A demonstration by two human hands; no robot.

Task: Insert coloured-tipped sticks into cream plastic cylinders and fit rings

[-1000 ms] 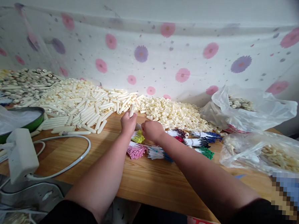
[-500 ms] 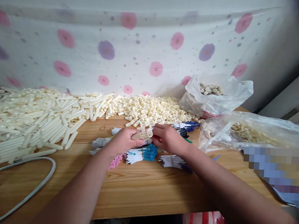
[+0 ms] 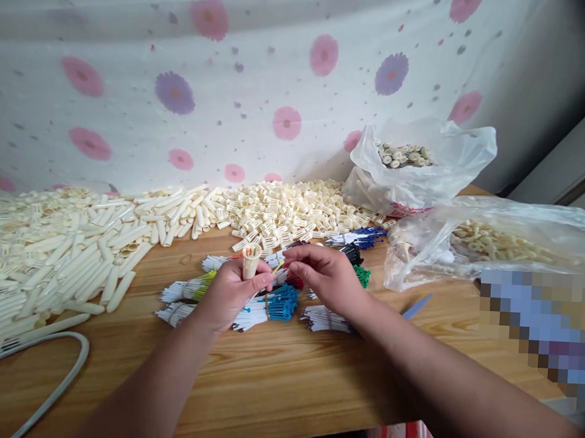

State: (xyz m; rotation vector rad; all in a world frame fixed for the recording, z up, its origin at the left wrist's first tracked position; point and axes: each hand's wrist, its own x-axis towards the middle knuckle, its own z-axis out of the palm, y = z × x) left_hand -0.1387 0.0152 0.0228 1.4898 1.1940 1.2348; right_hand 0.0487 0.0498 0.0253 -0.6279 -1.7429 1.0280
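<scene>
My left hand (image 3: 230, 287) is closed around a cream plastic pen barrel (image 3: 252, 261), its round open end facing up. Something orange shows inside that opening. My right hand (image 3: 326, 273) is just to the right, thumb and fingers together at a thin pen refill with a yellow end (image 3: 279, 265). The refill's lower part is partly hidden by my left hand. Beneath and around both hands lie tied bundles of white refills, including a blue-ended bundle (image 3: 268, 306), a yellow-green-ended bundle (image 3: 188, 287) and a dark-ended bundle (image 3: 326, 317).
Cream tubes (image 3: 94, 261) are heaped at the left, beside slotted cream pieces (image 3: 293, 209) at the back. Two plastic bags of parts, an upright bag (image 3: 397, 185) and a flatter bag (image 3: 418, 252), stand right. A white cable (image 3: 76, 364) curves at front left.
The pen barrel has turned from lying sideways to upright in my left hand. My right hand has moved slightly away from its opening, and a yellow refill end now shows. The view has shifted.
</scene>
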